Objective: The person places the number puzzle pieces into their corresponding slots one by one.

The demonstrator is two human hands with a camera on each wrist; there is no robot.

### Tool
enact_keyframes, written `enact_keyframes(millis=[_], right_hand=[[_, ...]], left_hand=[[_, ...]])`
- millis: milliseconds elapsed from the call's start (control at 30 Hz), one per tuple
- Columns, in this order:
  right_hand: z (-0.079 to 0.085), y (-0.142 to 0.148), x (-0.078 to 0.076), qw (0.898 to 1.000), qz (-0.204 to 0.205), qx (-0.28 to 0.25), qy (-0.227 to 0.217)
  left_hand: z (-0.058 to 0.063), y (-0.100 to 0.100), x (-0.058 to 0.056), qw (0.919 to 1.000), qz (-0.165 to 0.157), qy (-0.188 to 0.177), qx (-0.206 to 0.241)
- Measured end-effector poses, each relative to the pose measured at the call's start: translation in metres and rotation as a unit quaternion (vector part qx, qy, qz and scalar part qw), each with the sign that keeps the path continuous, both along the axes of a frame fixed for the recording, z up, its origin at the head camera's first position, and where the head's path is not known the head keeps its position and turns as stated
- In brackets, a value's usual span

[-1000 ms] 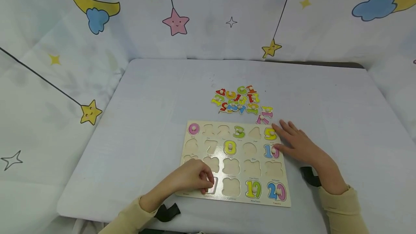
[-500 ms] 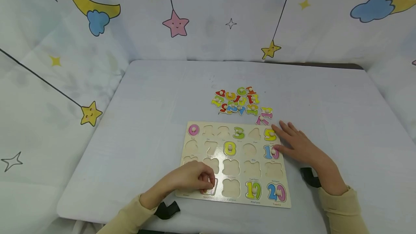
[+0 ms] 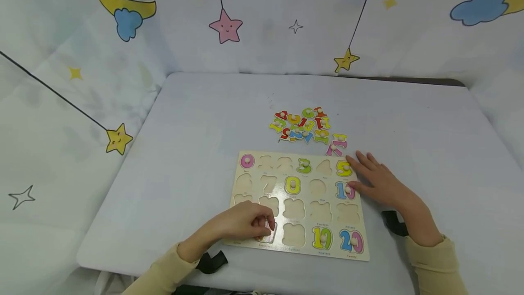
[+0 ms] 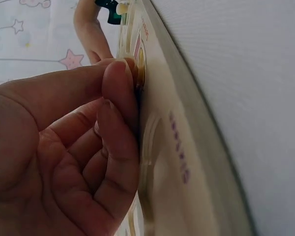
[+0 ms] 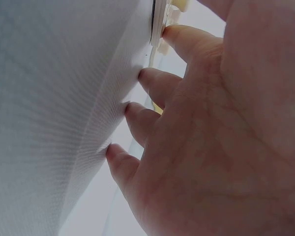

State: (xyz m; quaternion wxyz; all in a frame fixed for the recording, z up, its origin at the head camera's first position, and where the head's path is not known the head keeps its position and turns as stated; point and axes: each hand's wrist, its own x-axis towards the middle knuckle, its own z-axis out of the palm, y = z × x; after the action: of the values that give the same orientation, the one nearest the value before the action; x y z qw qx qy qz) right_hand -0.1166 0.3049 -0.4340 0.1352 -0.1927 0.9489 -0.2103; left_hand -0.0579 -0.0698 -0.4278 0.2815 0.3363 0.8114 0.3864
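A pale wooden number puzzle board (image 3: 307, 217) lies near the table's front. At its bottom row, my left hand (image 3: 245, 222) bends over the recess labelled seventeen. Thumb and index finger pinch a pink and yellow number puzzle piece (image 4: 141, 64), mostly hidden behind the fingertips. My right hand (image 3: 380, 185) rests with spread fingers at the board's right edge, beside the yellow 5 (image 3: 344, 168) and the blue and pink 10 (image 3: 345, 190). In the right wrist view, one fingertip touches the board's edge while the other fingers (image 5: 142, 123) press on the tabletop.
Beyond the board lies a loose pile of coloured number pieces (image 3: 304, 124), with a pink 7 (image 3: 334, 150) close to its top edge. A 0, 3, 8, 19 (image 3: 322, 238) and 20 (image 3: 352, 241) sit in their recesses. A patterned cloth (image 3: 266, 49) hangs behind the white table (image 3: 196, 126).
My left fingers have shifted slightly over the seventeen recess, and more of the pink piece shows beneath them. My right hand stays in place. The head view has tilted a little.
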Motion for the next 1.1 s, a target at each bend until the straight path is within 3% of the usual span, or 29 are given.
enact_keyframes(millis=[200,433,600,733,833,1000,1100], right_hand=[[-0.001,0.0,-0.001,1.0,-0.003,-0.004,-0.005],[-0.001,0.0,-0.001,1.0,0.0,0.0,0.006],[-0.002,0.0,0.0,1.0,0.0,-0.01,0.01],[0.0,0.001,0.0,1.0,0.0,-0.012,0.008],[0.0,0.002,0.001,1.0,0.0,-0.012,0.005],[0.0,0.002,0.002,1.0,0.004,-0.015,0.004],[0.001,0.002,0.002,1.0,0.005,-0.014,0.006]], left_hand=[[0.018,-0.007,-0.002,0.9995,0.006,0.029,-0.009],[0.051,-0.03,-0.025,0.9963,0.075,0.038,0.015],[0.07,-0.033,-0.044,0.9937,0.079,0.079,0.013],[0.084,-0.021,-0.068,0.9917,0.075,0.098,0.036],[0.087,-0.007,-0.09,0.9908,0.078,0.094,0.057],[0.075,0.015,-0.134,0.9879,0.113,0.088,0.06],[0.065,0.025,-0.158,0.9874,0.133,0.066,0.056]])
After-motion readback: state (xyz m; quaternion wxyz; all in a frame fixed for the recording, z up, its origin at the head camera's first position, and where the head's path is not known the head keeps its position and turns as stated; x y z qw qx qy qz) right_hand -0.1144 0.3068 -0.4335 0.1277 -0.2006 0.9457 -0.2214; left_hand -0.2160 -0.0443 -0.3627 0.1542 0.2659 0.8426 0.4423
